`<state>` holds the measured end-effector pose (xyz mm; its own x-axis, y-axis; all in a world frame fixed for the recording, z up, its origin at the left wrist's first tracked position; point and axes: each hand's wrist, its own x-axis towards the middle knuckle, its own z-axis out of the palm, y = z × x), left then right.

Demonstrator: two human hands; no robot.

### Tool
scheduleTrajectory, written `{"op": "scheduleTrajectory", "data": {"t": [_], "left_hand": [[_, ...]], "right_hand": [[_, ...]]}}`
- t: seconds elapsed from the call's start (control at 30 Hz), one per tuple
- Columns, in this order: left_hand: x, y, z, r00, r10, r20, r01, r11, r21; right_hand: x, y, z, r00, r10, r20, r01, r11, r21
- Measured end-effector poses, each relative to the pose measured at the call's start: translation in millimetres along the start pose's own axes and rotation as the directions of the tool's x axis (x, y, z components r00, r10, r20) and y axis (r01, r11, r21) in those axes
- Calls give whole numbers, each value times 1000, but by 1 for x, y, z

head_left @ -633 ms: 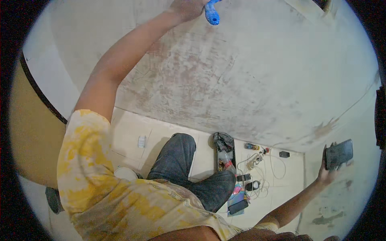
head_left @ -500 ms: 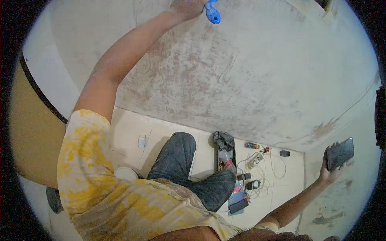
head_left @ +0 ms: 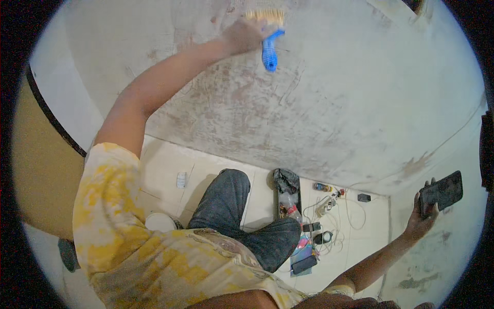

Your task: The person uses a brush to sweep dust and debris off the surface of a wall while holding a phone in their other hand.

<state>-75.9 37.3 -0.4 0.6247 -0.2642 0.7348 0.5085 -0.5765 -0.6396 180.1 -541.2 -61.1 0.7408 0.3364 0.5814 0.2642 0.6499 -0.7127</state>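
Note:
My left hand, at the end of an outstretched arm, is closed around a wide paintbrush. Its blue handle points down toward me, while the pale bristles face up against the wall. The wall is whitish with brown scuffed patches. Motion slightly smears this hand. Off to the right, my right hand grips a black smartphone, held up near the right-hand wall with fingers around its edge.
Below the wall lies a tiled floor with a small white container and a white round lid or tub. Right of my knees are a dark tray with a bottle, tangled cables, and a black device. A brown panel stands left.
My left hand has come down the wall with the paintbrush, and its bristles now show. The right hand has tilted the smartphone and shifted it slightly right.

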Motion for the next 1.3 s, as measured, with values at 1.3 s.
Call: {"op": "scheduleTrajectory", "data": {"t": [1.3], "left_hand": [[78,-48,-88,943,-281,-179,251,953,-172]], "right_hand": [[-8,-7,6,989,-102,109,130,944,-303]]}}
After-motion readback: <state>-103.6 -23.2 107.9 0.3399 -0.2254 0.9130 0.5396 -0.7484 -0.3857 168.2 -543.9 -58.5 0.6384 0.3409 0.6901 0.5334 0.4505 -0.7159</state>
